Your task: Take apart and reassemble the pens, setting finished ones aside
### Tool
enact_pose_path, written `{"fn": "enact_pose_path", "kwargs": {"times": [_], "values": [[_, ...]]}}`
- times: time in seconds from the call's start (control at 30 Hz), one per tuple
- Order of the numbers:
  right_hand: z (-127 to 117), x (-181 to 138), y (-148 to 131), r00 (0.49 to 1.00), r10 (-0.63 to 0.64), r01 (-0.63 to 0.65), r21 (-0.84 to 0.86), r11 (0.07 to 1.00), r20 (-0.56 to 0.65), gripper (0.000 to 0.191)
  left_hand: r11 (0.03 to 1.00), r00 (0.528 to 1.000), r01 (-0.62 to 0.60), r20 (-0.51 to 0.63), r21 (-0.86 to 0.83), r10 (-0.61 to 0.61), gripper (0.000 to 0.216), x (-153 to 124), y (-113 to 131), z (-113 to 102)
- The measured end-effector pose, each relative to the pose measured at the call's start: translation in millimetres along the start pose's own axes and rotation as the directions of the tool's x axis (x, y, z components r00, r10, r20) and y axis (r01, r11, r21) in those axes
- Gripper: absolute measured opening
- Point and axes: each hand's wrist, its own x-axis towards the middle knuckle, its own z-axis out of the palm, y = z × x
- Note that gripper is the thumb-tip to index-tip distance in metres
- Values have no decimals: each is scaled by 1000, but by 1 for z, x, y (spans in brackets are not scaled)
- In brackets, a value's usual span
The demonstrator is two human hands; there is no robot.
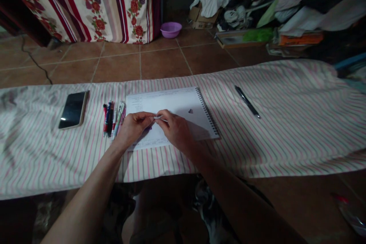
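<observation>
Over a white spiral notebook (174, 101), my left hand (134, 125) and my right hand (176, 127) meet fingertip to fingertip. Both pinch a small, thin whitish piece (157, 117), too small to name surely. A little dark-and-light scrap (190, 111) lies on the page to the right of my right hand. Below the fingertips, a small purple bit (150, 127) shows on the paper. Several pens (110, 118) lie side by side at the notebook's left edge, close to my left hand.
A phone (73, 109) lies at the left on the striped cloth (274, 137). One dark pen (247, 101) rests to the right of the notebook. Beyond the cloth, a purple basin (170, 30) stands on the tiled floor, near a cardboard box (201, 17) and piled clothes.
</observation>
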Motion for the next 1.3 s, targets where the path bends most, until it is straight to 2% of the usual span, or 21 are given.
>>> {"fn": "enact_pose_path", "kwargs": {"times": [0.2, 0.33, 0.43, 0.5, 0.57, 0.63, 0.73, 0.83, 0.93, 1.3], "values": [[0, 0, 3, 999, -28, 27, -55, 998, -22, 15, 998, 1000, -23, -15, 63, 24, 34, -2, 4, 0], [-1, 1, 6, 1000, -29, 28, -94, 995, -8, 17, 999, 1000, -27, -2, 17, 27, 37, -1, -2, -5], [-3, 1, 6, 999, -32, 34, -116, 993, 26, 17, 988, 995, -69, -57, 135, 78, 32, -4, -10, -15], [-4, 0, 6, 997, -62, 67, -108, 992, 47, 16, 941, 984, -147, -50, 304, 170, 26, -10, -14, -22], [-5, 0, 6, 992, -107, 113, -92, 989, 63, 14, 853, 955, -275, 25, 443, 295, 22, -17, -17, -28], [-4, 0, 5, 987, -145, 150, -81, 985, 72, 13, 756, 912, -387, 97, 528, 398, 22, -24, -17, -32], [-4, 1, 4, 981, -173, 180, -78, 981, 87, 14, 631, 865, -457, 150, 627, 479, 24, -32, -18, -34], [-4, 2, 3, 978, -176, 185, -80, 979, 112, 14, 558, 855, -459, 172, 691, 490, 24, -33, -21, -32], [-5, 3, 3, 974, -187, 199, -83, 977, 131, 13, 529, 852, -453, 172, 718, 495, 23, -31, -24, -31], [-14, 1, 6, 952, -224, 256, -141, 956, 211, 13, 534, 843, -453, 147, 714, 518, 18, -29, -25, -26]]}}
